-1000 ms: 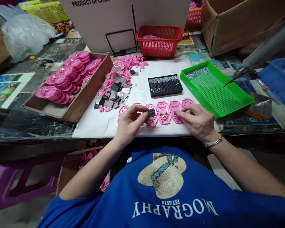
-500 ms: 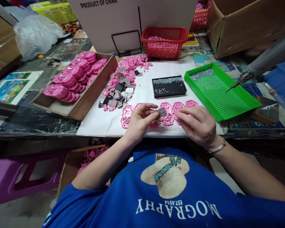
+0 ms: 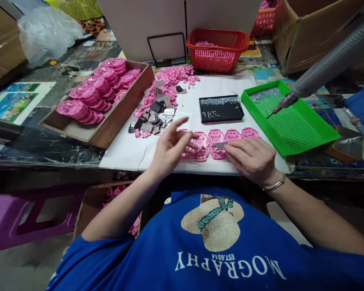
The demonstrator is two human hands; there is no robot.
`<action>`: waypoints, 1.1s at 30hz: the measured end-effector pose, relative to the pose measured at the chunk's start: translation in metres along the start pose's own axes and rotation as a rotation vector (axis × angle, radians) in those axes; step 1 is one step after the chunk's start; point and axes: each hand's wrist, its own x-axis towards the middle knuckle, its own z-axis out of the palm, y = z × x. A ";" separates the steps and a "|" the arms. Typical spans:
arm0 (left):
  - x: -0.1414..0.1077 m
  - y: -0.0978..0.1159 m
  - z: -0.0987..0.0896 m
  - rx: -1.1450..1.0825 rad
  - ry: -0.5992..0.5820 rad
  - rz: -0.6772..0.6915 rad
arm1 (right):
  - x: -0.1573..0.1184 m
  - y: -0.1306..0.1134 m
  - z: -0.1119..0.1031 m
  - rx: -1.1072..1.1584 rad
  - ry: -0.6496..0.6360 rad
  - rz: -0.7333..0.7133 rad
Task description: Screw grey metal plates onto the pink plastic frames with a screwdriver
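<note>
My right hand [image 3: 253, 157] pinches a small flat grey plate [image 3: 221, 145] between thumb and fingers. That plate is over a pink plastic casing [image 3: 216, 137], one of several lying in a row on the white sheet [image 3: 124, 155]. Whether the plate touches the casing, I cannot tell. Nothing is in my left hand [image 3: 171, 147], whose fingers are apart above the left end of the row, partly covering the casings there. Just beyond it lies a heap of grey and black plates [image 3: 154, 116], with small pink parts [image 3: 174, 76] piled behind.
A cardboard tray [image 3: 106, 131] of stacked pink casings stands left. Ahead are a black tray of screws [image 3: 221, 115], a red basket [image 3: 218, 56] and a green perforated tray [image 3: 294, 133]. A powered screwdriver [image 3: 312, 74] hangs over the green tray, its tip pointing down-left.
The grey plate has passed from my left hand to my right. My left hand has moved left and its fingers have opened. The screwdriver has swung left over the green tray.
</note>
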 end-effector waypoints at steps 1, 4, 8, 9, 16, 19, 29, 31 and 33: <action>0.003 0.001 -0.010 0.056 0.062 0.066 | 0.001 0.000 0.001 -0.028 -0.012 -0.002; 0.016 0.002 -0.041 0.199 0.229 0.200 | 0.006 -0.001 0.006 -0.081 -0.042 -0.018; 0.032 -0.003 -0.083 0.371 0.400 0.280 | 0.008 -0.003 0.012 -0.092 -0.130 -0.045; 0.036 -0.005 -0.093 0.427 0.429 0.287 | 0.008 -0.003 0.012 -0.081 -0.156 -0.058; 0.054 -0.012 -0.132 0.867 0.376 0.275 | 0.021 0.000 0.005 0.063 -0.145 -0.056; 0.064 -0.011 -0.133 1.098 0.246 0.182 | 0.051 -0.001 0.009 0.132 -0.182 -0.027; 0.081 -0.007 -0.138 1.294 0.072 0.048 | 0.165 -0.011 0.112 0.379 -0.688 0.165; 0.081 -0.009 -0.140 1.268 0.102 0.063 | 0.173 -0.012 0.132 0.404 -0.711 0.177; 0.081 -0.012 -0.142 1.247 0.132 0.081 | 0.178 -0.012 0.144 0.428 -0.721 0.207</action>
